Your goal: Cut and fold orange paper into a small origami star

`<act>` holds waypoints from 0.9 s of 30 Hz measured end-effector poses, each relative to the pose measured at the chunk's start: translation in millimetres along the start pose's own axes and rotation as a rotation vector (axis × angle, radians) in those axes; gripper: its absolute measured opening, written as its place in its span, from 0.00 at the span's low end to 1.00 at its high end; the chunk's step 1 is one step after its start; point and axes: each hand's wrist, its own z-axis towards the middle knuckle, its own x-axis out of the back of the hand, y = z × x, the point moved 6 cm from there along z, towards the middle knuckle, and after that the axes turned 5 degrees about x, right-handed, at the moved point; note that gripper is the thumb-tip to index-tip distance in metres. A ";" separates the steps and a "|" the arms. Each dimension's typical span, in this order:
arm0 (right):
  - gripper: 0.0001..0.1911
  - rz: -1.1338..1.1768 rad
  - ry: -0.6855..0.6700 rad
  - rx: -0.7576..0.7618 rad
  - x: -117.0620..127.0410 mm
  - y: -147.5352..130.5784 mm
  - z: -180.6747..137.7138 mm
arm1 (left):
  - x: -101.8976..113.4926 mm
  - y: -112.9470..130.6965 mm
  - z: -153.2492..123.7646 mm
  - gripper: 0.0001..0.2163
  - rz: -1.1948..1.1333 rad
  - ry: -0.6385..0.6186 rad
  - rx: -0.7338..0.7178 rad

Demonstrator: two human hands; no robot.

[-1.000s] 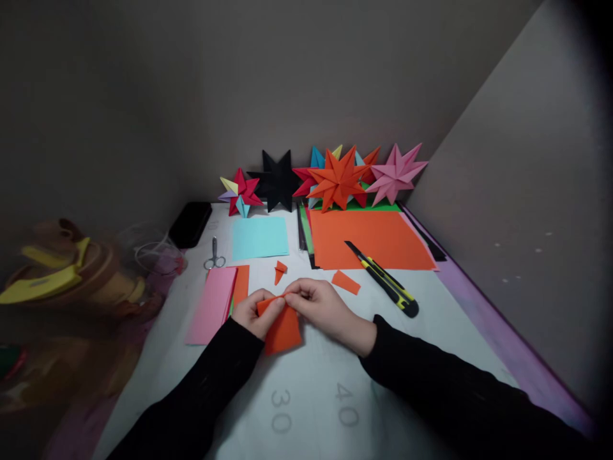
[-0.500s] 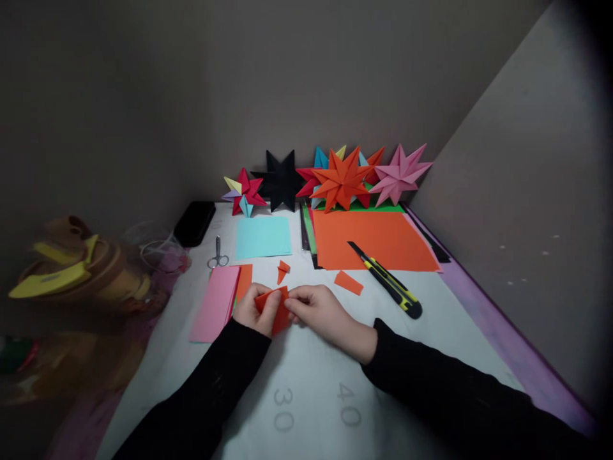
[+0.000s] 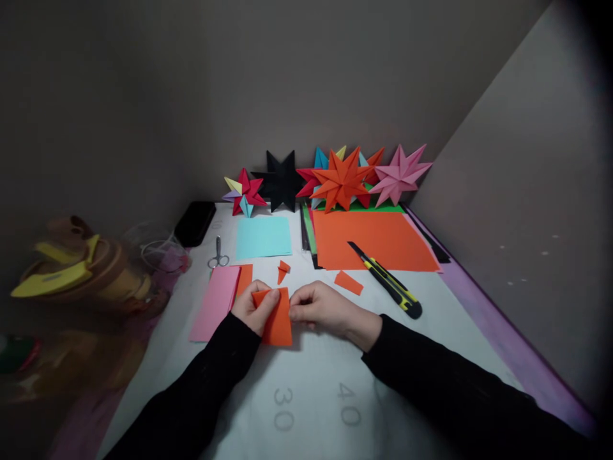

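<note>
An orange piece of paper (image 3: 280, 322) is upright between my two hands, low over the white table sheet. My left hand (image 3: 255, 306) pinches its upper left part, thumb lying on the front face. At the paper's right edge, the fingers of my right hand (image 3: 316, 308) are pinched together on it. A small folded orange piece (image 3: 283, 271) lies just beyond my hands. To the right of it rests a small orange paper strip (image 3: 348, 282). A yellow and black utility knife (image 3: 389, 281) lies with its blade out, partly on a stack of orange sheets (image 3: 364, 233).
Pink paper strips (image 3: 215, 303) lie left of my hands, with small scissors (image 3: 218, 255) and light blue paper (image 3: 264, 237) beyond. Folded paper stars, among them an orange one (image 3: 343, 179) and a black one (image 3: 281, 181), stand against the wall. A black phone-like object (image 3: 195, 223) lies far left.
The orange paper has turned to face me more fully, showing more of its surface below my left thumb. My right fingers have shifted slightly along its right edge.
</note>
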 end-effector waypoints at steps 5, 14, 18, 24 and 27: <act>0.09 0.042 0.002 -0.016 1.4 5.9 1.0 | -0.8 3.8 -2.3 0.13 0.025 0.002 -0.023; 0.08 0.068 0.000 -0.027 -1.8 3.8 0.5 | -0.1 11.8 -8.0 0.11 0.118 0.080 -0.070; 0.09 0.012 0.009 -0.003 -1.9 3.1 0.6 | 4.2 10.5 -8.8 0.12 0.196 0.165 -0.052; 0.11 -0.185 0.100 0.114 -7.2 -9.3 -2.1 | 7.3 12.7 -13.8 0.12 0.287 0.321 -0.095; 0.11 -0.228 0.175 0.140 -6.1 -11.3 -2.9 | 5.5 15.4 -16.2 0.12 0.271 0.336 -0.114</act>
